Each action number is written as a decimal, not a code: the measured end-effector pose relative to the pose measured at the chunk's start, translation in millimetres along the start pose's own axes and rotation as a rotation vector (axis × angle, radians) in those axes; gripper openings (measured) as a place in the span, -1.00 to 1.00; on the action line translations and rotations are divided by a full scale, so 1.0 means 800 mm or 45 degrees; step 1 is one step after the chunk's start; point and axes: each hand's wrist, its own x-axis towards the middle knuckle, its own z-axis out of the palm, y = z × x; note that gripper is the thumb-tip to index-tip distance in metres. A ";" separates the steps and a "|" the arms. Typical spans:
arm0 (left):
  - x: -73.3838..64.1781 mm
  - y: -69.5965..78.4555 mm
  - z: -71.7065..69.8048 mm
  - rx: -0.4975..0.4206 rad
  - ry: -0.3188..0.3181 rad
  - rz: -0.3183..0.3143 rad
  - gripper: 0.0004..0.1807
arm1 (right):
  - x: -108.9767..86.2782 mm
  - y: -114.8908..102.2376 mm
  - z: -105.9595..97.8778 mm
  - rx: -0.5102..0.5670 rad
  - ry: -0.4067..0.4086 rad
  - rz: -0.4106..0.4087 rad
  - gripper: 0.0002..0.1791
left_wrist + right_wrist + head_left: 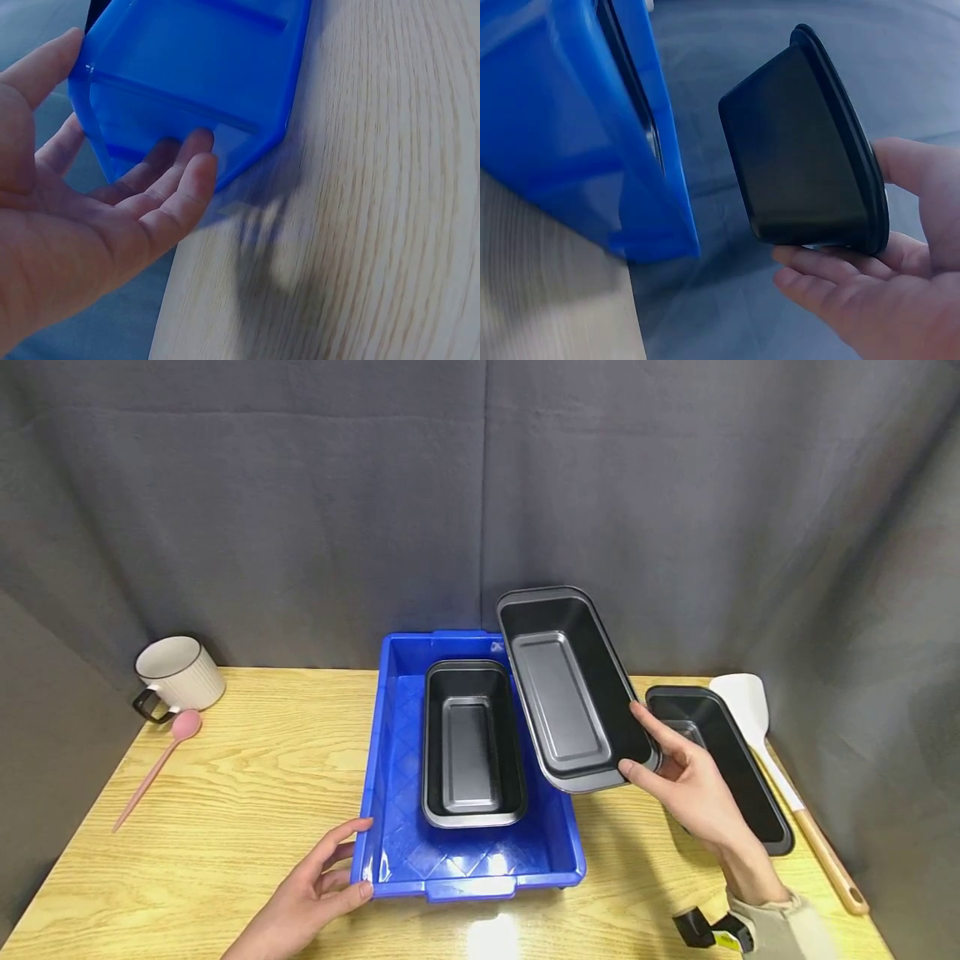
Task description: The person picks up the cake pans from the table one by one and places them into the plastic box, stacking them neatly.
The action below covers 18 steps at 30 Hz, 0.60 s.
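My right hand [693, 785] holds a dark metal loaf pan [562, 693] by its near right corner, thumb at the rim and fingers along the side. Tilted, this pan hangs in the air over the right side of a blue plastic bin [476, 888]. Its dark outer wall [795, 150] faces the right wrist view. A second loaf pan [471, 752] lies upright inside the bin. At the bin's near left corner, my left hand [307, 889] pinches the rim between thumb and index finger. In the left wrist view, the other fingers [169, 187] curl loosely beside the bin's wall.
A third loaf pan [738, 768] lies on the table at right, partly hidden by my right hand. Beside it is a white spatula [742, 706] with a wooden handle. On the left are a white mug [180, 672] and a pink spoon [153, 772]. Grey curtain [480, 510] borders the table [285, 735].
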 end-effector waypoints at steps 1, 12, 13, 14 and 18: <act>0.000 0.000 0.000 0.000 0.001 0.000 -0.30 | 0.002 -0.001 0.004 0.013 -0.014 -0.016 -0.26; 0.000 0.001 0.002 -0.004 0.013 -0.016 -0.28 | 0.010 -0.004 0.045 0.116 -0.126 0.057 -0.26; 0.000 0.001 0.002 -0.004 0.015 -0.017 -0.28 | 0.011 -0.004 0.050 0.137 -0.139 0.065 -0.26; 0.000 0.001 0.002 -0.003 0.017 -0.018 -0.28 | 0.012 -0.004 0.055 0.157 -0.147 0.073 -0.26; -0.001 0.002 0.002 -0.006 0.025 -0.031 -0.29 | 0.014 -0.005 0.074 0.252 -0.177 0.124 -0.25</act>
